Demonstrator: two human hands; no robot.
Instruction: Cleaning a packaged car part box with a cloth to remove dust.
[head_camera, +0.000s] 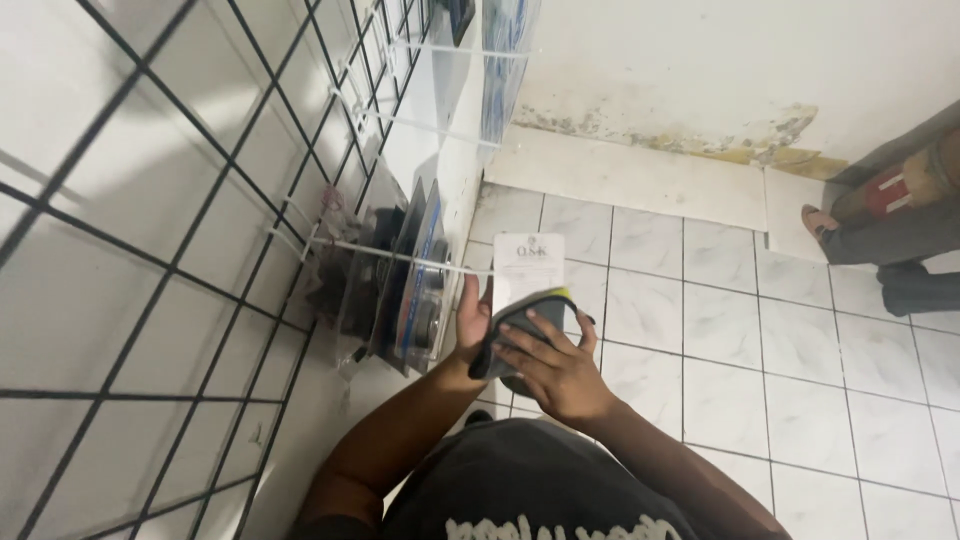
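My left hand (472, 318) holds a white carded package (530, 268) by its left edge, upright in front of my chest. My right hand (556, 368) presses a dark grey cloth with a yellow-green edge (520, 325) against the lower part of that package. Both hands are close together above the tiled floor. The package's lower half is hidden behind the cloth and my right hand.
A black wire grid wall (200, 200) on the left carries white hooks with several hanging blister packs (405, 285). White marbled floor tiles (740, 340) spread to the right. Another person's legs and a sandalled foot (825, 222) are at the far right by the stained wall base.
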